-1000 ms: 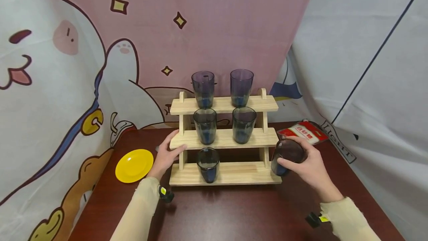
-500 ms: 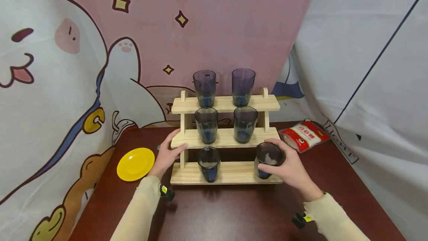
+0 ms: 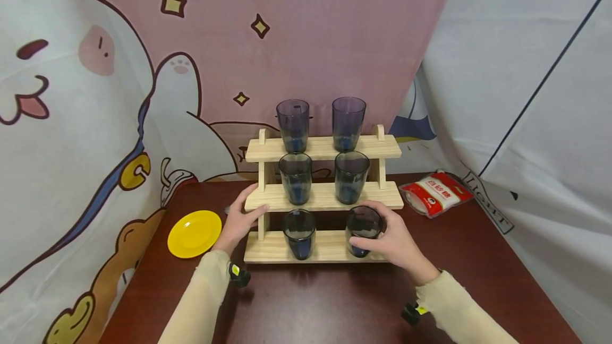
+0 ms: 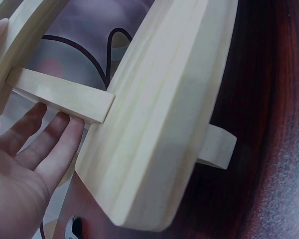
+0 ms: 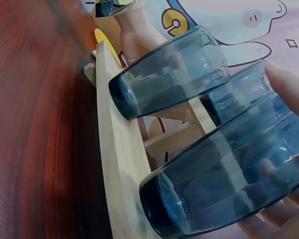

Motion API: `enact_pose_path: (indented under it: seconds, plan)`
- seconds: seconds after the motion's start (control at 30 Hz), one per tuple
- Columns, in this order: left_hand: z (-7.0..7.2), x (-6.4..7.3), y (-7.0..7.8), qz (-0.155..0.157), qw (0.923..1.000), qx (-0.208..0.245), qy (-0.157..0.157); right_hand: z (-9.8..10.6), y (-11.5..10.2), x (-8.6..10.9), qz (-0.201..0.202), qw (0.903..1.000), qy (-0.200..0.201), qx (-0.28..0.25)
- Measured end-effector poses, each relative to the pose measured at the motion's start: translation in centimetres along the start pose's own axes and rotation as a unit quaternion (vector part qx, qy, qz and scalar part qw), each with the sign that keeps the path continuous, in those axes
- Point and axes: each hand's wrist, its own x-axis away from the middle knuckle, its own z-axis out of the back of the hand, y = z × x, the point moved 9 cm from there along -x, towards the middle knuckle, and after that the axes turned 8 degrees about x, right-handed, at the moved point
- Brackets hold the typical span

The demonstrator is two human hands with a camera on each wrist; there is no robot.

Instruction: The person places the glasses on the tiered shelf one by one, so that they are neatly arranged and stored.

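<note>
A three-tier wooden display rack (image 3: 327,248) stands on the table, carrying dark tinted glass tumblers in pairs. My left hand (image 3: 236,227) holds its left end, thumb over the middle tier; in the left wrist view the fingers (image 4: 52,139) touch the upright. My right hand (image 3: 394,240) grips the right tumbler (image 3: 358,224) of the bottom tier around its side. In the right wrist view this tumbler (image 5: 214,179) is upright, its thick base right at the board. Beside it on the same tier stands another tumbler (image 3: 299,235).
Two tumblers stand on the middle tier, among them the left one (image 3: 295,179); two purplish ones, including the right one (image 3: 348,121), stand on top. A yellow plate (image 3: 194,233) lies left of the rack. A red packet (image 3: 437,194) lies at right. Printed cloth (image 3: 354,25) hangs behind.
My right hand has brought its tumbler leftward from beyond the rack's right end to the bottom tier, straightening it upright. My left hand has stayed on the rack.
</note>
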Motion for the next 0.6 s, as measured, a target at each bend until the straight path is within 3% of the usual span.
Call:
enact_pose_path:
  seconds: [0.6]
  plan:
    - [0.1,-0.2,-0.2,-0.004,1.0000,0.002,-0.001,-1.7,1.0,-0.7,-0.012,0.9999,-0.006,0.004]
